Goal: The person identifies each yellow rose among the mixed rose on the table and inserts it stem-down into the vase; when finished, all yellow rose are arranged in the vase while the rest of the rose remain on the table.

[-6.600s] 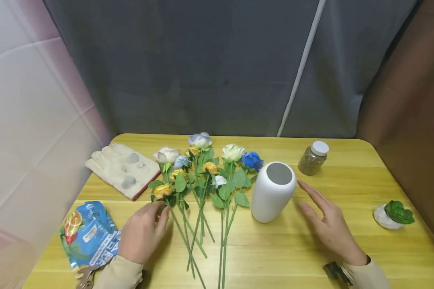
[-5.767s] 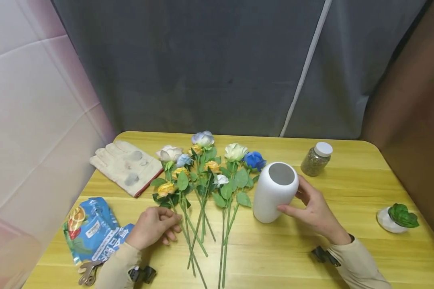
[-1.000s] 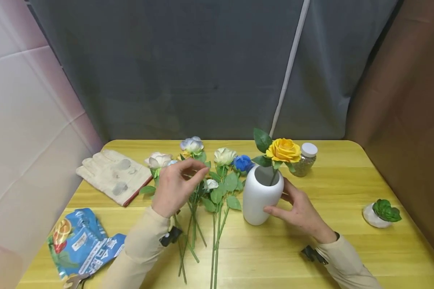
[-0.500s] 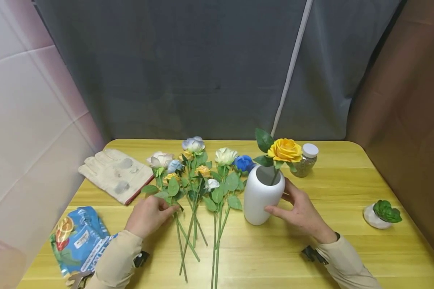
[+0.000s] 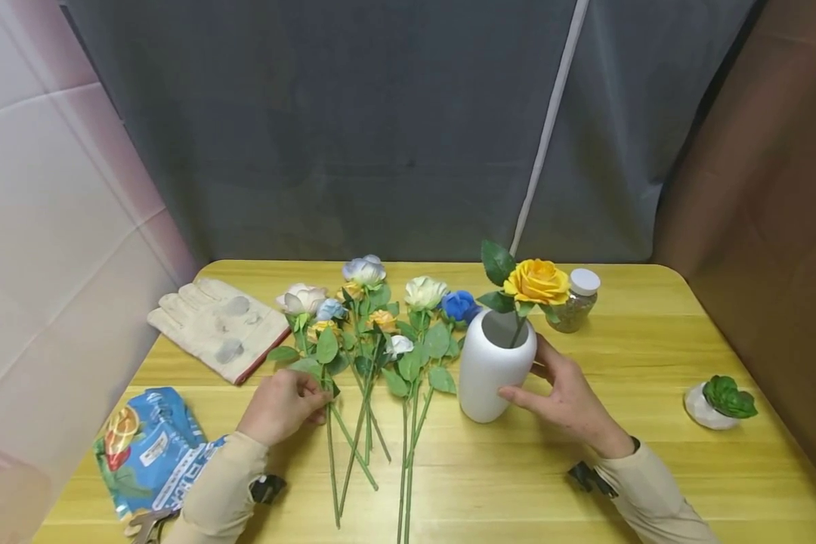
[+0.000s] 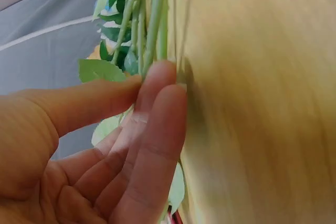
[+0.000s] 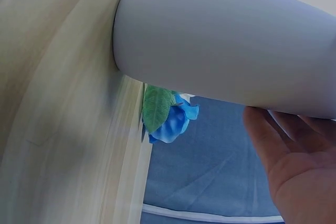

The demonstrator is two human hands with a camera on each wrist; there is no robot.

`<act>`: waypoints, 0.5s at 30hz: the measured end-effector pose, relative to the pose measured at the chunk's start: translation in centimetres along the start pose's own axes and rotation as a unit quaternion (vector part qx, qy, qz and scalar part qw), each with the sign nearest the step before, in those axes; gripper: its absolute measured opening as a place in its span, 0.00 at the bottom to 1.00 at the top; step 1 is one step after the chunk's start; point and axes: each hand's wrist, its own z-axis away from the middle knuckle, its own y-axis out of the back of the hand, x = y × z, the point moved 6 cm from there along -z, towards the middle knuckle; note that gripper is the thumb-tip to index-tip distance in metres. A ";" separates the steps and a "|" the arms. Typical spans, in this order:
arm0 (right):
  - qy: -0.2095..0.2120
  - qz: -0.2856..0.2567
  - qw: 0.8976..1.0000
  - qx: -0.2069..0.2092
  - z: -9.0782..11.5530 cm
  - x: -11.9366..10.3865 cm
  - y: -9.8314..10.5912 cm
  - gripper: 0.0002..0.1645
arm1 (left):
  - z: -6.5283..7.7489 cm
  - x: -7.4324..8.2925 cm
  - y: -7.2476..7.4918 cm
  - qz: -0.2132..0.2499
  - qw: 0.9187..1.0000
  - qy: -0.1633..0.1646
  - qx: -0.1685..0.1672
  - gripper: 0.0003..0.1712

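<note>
My left hand point(image 5: 280, 408) pinches a green flower stem point(image 5: 332, 461) between thumb and fingertips, low over the table. In the left wrist view the thumb meets the fingers at the stems point(image 6: 155, 19); which bloom the stem belongs to is unclear. My right hand point(image 5: 567, 400) grips the side of a white vase point(image 5: 493, 378), thumb in front, fingers partly hidden behind it. One yellow rose point(image 5: 537, 282) leans to the right in the vase mouth. Between the hands lie several artificial flowers, among them a blue rose point(image 5: 459, 306), a cream rose point(image 5: 425, 293) and a small white flower point(image 5: 399, 346).
A work glove point(image 5: 219, 329) lies at the back left, with a blue pouch point(image 5: 153, 449) and scissors point(image 5: 151, 523) in front of it. Behind the vase stands a white-capped jar point(image 5: 574, 302). A small potted succulent point(image 5: 721, 400) is near the right edge.
The yellow rose has gone from the table into the vase, and my right hand has taken hold of the vase. My left hand has come down from above the flowers to pinch another stem.
</note>
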 end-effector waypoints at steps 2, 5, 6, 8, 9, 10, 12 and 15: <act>0.000 0.003 1.000 0.000 0.0 0.0 0.0 0.45 | 0.0 -0.1 0.3 0.015 1.000 -0.004 0.003 0.08; 0.000 0.006 1.000 -0.001 0.0 0.0 0.0 0.45 | 0.0 -0.2 0.7 0.052 0.999 -0.006 0.003 0.07; 0.000 0.005 1.000 -0.001 0.0 0.0 0.0 0.45 | 0.0 -0.1 0.8 0.063 0.998 -0.008 0.003 0.07; 0.000 0.007 1.000 -0.001 0.0 0.0 0.0 0.45 | 0.0 -0.1 1.0 0.077 0.997 -0.011 0.004 0.07; 0.001 0.007 1.000 -0.001 0.0 -0.1 0.0 0.45 | 0.0 -0.1 1.1 0.082 0.997 -0.011 0.006 0.07; 0.002 0.006 1.000 -0.001 0.0 -0.1 0.0 0.45 | -0.1 -0.1 1.2 0.079 0.997 -0.015 0.009 0.07; 0.003 0.003 1.000 -0.003 0.0 -0.1 0.0 0.45 | -0.1 -0.1 1.3 0.072 0.997 -0.022 0.015 0.07; 0.005 0.000 1.000 -0.005 0.0 0.0 -0.1 0.44 | -0.1 0.1 1.5 0.060 0.997 -0.029 0.028 0.07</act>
